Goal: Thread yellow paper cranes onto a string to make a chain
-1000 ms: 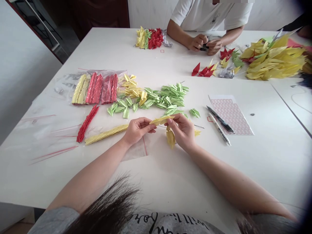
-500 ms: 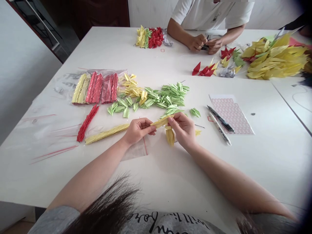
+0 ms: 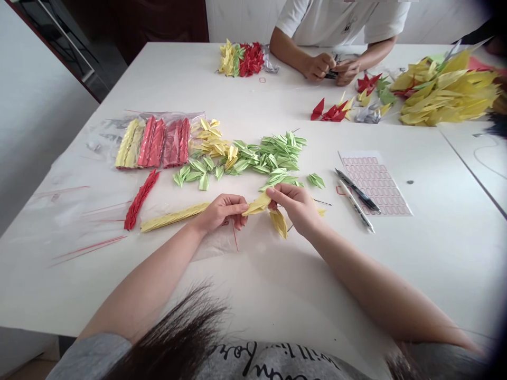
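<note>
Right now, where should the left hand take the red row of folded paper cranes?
Around the middle of the red row of folded paper cranes, pinching across its narrow width from above, coming from the right, where the left hand is. It lies long, thin and diagonal, so a central grip should probably keep it together.

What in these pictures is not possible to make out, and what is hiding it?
All from the head view:
- Middle of the yellow paper crane: covered by the left hand and right hand.
- Dark object: small, and covered by the co-worker's hands.
- Co-worker's head: cut off by the top edge.
- Grid sheet's printing: too small.
- Shirt lettering: partly behind hair.
</note>
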Available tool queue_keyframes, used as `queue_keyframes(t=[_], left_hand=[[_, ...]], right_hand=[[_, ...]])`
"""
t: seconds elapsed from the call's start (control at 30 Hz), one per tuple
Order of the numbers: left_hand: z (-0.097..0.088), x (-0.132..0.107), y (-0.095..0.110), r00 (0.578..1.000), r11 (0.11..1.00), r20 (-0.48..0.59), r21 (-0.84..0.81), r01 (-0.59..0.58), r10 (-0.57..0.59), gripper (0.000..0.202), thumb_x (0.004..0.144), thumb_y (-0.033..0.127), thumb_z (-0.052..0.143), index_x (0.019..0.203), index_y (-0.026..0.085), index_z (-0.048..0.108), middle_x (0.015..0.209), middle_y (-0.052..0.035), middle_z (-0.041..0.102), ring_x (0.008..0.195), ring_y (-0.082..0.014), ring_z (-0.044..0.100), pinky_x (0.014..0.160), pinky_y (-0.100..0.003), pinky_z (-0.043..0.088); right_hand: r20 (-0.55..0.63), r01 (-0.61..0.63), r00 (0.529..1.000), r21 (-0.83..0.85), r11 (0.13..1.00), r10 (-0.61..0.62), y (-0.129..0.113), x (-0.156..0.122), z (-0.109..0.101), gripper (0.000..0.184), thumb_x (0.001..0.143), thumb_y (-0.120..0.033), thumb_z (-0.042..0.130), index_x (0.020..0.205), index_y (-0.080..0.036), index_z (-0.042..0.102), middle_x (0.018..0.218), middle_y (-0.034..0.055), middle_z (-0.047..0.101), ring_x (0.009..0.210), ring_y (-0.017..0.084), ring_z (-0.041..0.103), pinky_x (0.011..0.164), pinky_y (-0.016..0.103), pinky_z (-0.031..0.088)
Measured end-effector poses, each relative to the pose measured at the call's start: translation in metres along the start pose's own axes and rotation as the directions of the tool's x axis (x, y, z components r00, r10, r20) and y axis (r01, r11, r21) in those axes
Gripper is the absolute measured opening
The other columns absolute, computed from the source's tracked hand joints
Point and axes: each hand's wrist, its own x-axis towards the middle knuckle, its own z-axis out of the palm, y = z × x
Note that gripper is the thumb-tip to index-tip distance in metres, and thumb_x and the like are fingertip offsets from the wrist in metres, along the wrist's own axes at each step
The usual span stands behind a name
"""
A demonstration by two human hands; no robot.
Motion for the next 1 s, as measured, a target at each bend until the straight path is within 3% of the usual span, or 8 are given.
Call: queue_keyframes(t=[0.27,0.43,0.53,0.7,0.87,1.0], left_hand=[[0.001,-0.001,0.004,0.998,0.997,0.011,-0.054,0.056,-0.056,0.045,0.066,0.052,0.082,0.061,0.015,0.058,0.055,-0.0011,0.06,0.045,-0.0084,0.052,0.045,-0.019,0.043],[0.002,0.0,0.001,1.0,0.999,0.008,-0.05,0.02,-0.019,0.042,0.07,0.051,0.081,0.063,0.015,0.059,0.057,-0.0014,0.062,0.048,-0.0089,0.055,0.046,-0.019,0.045],[0.005,0.001,-0.003,0.994,0.996,-0.072,0.014,-0.087,0.088,0.04,0.074,0.05,0.078,0.066,0.015,0.062,0.061,-0.0021,0.065,0.051,-0.009,0.058,0.05,-0.02,0.047],[0.013,0.004,-0.005,0.931,0.968,-0.267,0.1,-0.23,0.249,0.04,0.075,0.052,0.078,0.072,0.014,0.065,0.069,-0.0034,0.07,0.054,-0.0101,0.062,0.057,-0.022,0.052],[0.015,0.004,-0.005,0.919,0.977,-0.334,0.113,-0.182,0.21,0.045,0.071,0.055,0.08,0.082,0.014,0.068,0.08,-0.0075,0.075,0.062,-0.0159,0.07,0.061,-0.026,0.056],[0.015,0.004,-0.007,0.913,0.981,-0.359,0.09,-0.17,0.191,0.049,0.069,0.056,0.081,0.09,0.013,0.069,0.088,-0.0103,0.077,0.073,-0.0207,0.075,0.068,-0.028,0.058]], right_hand=[[0.057,-0.036,0.998,0.086,0.996,0.031,0.001,0.0,0.001,0.046,0.075,-0.059,0.075,0.06,-0.018,0.059,0.061,0.0016,0.058,0.059,0.013,0.051,0.056,0.026,0.042],[0.051,-0.032,0.998,0.088,0.996,0.028,0.002,0.0,0.001,0.045,0.077,-0.058,0.074,0.061,-0.018,0.059,0.062,0.002,0.059,0.059,0.013,0.052,0.056,0.026,0.043],[-0.011,0.001,1.0,0.069,0.998,-0.001,0.004,0.0,0.001,0.046,0.076,-0.06,0.074,0.064,-0.019,0.061,0.063,0.0021,0.06,0.061,0.013,0.054,0.057,0.026,0.044],[-0.14,0.127,0.981,-0.036,0.991,-0.131,0.005,-0.001,0.003,0.049,0.075,-0.067,0.071,0.068,-0.02,0.059,0.065,0.0025,0.063,0.06,0.015,0.057,0.055,0.027,0.044],[-0.109,0.211,0.968,-0.14,0.967,-0.227,0.01,-0.002,0.005,0.045,0.083,-0.063,0.067,0.074,-0.02,0.06,0.067,0.0019,0.062,0.065,0.015,0.06,0.06,0.028,0.046],[-0.132,0.263,0.954,-0.07,0.962,-0.27,0.014,-0.002,0.005,0.037,0.086,-0.057,0.067,0.093,-0.021,0.062,0.079,0.0009,0.064,0.068,0.015,0.063,0.063,0.029,0.051]])
